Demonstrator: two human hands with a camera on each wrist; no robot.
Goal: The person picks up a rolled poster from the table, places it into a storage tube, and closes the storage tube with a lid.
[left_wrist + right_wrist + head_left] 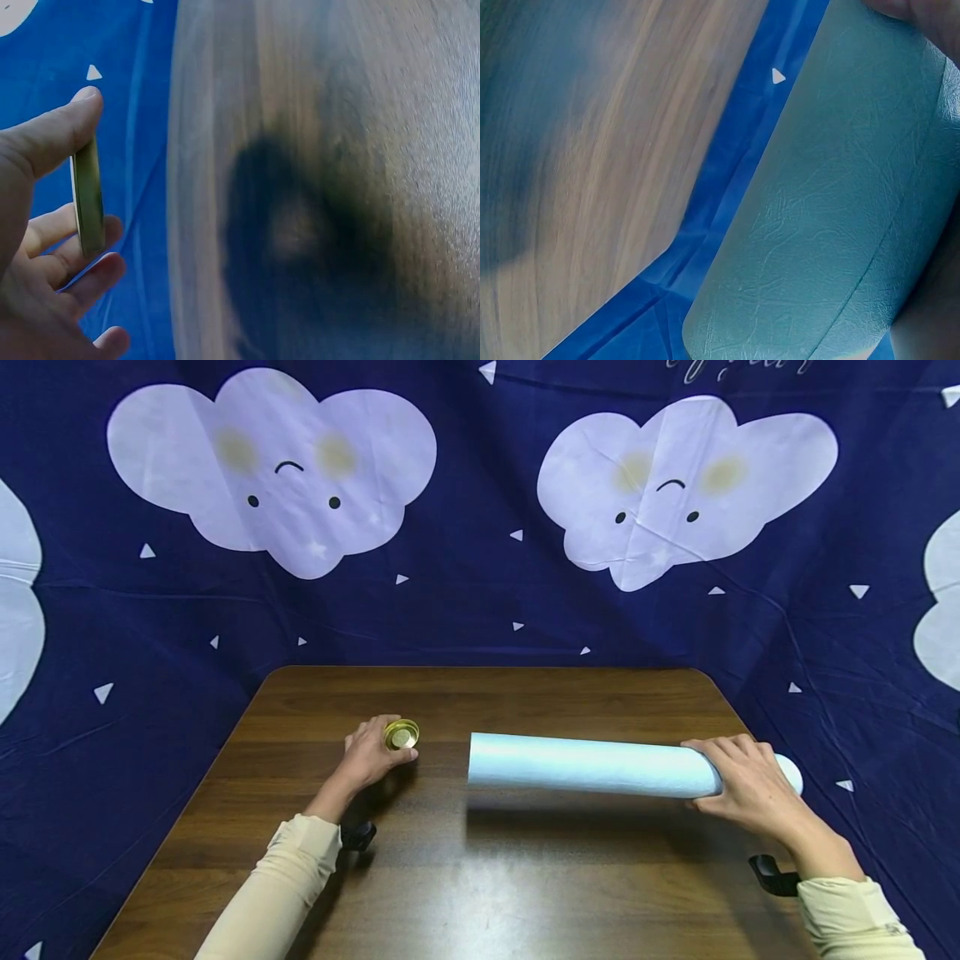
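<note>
My left hand [369,753] pinches a small, shallow gold lid [402,734] between thumb and fingers, above the left part of the table. Edge-on in the left wrist view, the lid [88,199] sits between the thumb and the fingertips. On the right, my right hand [750,781] grips a long light blue cylinder [585,764] near its right end, from above. The cylinder lies level, over its own shadow, and points left toward the lid, apart from it. Up close, the cylinder [825,202] has a wrinkled, leathery surface, a lengthwise seam and a rounded end.
A brown wooden table [420,877] lies under both hands, its back corners rounded. Behind it hangs a dark blue cloth [480,468] printed with white clouds and triangles. Black wrist mounts [358,836] stick out below both wrists.
</note>
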